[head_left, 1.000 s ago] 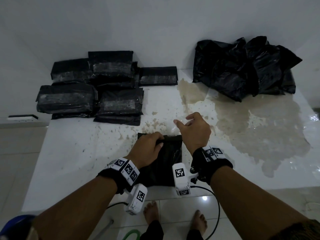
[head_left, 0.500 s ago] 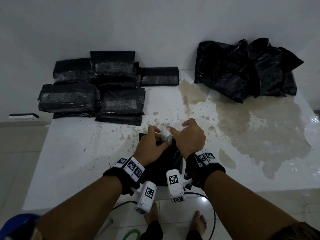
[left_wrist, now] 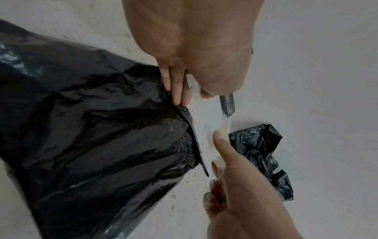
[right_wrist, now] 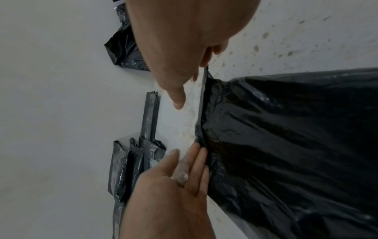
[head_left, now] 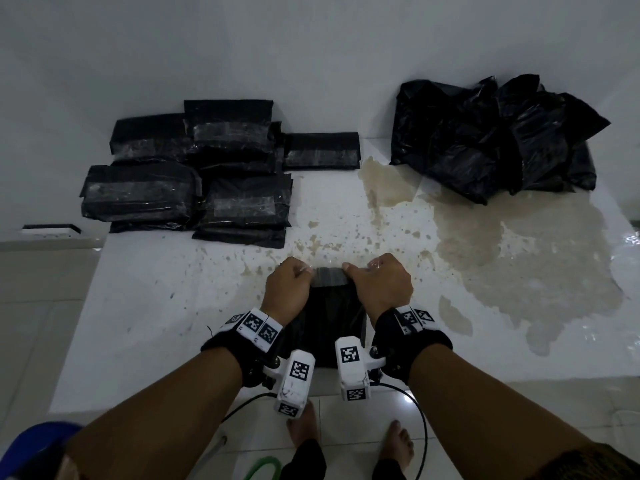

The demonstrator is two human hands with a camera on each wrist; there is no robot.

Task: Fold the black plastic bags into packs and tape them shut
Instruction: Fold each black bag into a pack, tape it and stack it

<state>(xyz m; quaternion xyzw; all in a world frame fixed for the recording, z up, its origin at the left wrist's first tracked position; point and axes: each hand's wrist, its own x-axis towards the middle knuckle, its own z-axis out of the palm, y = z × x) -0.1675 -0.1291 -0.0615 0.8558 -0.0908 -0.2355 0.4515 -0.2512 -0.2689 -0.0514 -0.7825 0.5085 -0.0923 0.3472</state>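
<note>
From the head view, my left hand (head_left: 286,289) and right hand (head_left: 380,289) pinch a clear tape strip (head_left: 327,268) stretched across the far edge of the folded black bag (head_left: 329,327), which runs lengthwise away from me at the table's (head_left: 138,323) near edge. About seven taped packs (head_left: 242,206) sit far-left, with a loose bag heap (head_left: 491,140) far-right.

Left wrist: my fingers (left_wrist: 178,87) curl onto the bag's edge.

Right wrist: my thumb and fingers (right_wrist: 196,163) grip the tape's end. No legible writing.

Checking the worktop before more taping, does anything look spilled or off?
Yes. A brownish stain spreads across the white table right of the hands, reaching the loose black bags; whether it is wet cannot be told.
</note>
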